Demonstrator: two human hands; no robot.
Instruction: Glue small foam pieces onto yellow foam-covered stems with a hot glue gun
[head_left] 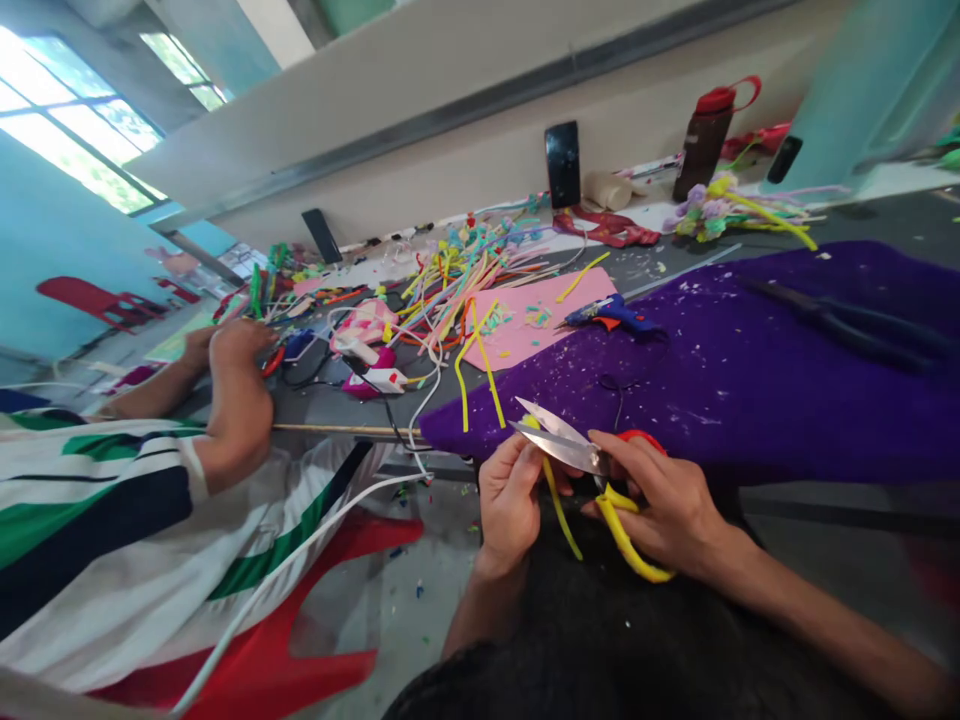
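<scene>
Near the table's front edge, my left hand (512, 500) pinches a yellow pipe cleaner (559, 510), whose long tail hangs down below the fingers. Scissors (564, 449) with yellow and red handles are gripped in my right hand (671, 500). Their blades are parted and point left, right by the fingertips of my left hand. A yellow tip of the pipe cleaner shows between the blades; whether they touch it I cannot tell. Two more yellow pipe cleaners (463, 390) lie just beyond on the table.
A purple cloth (750, 380) bears a blue glue gun (619, 318) and dark pliers (847, 318). Beyond are a pink sheet (525, 345), a pile of pipe cleaners (457, 275), a phone (562, 163) and a bottle (703, 145). At left works another person (240, 400); a white cable (300, 550) crosses.
</scene>
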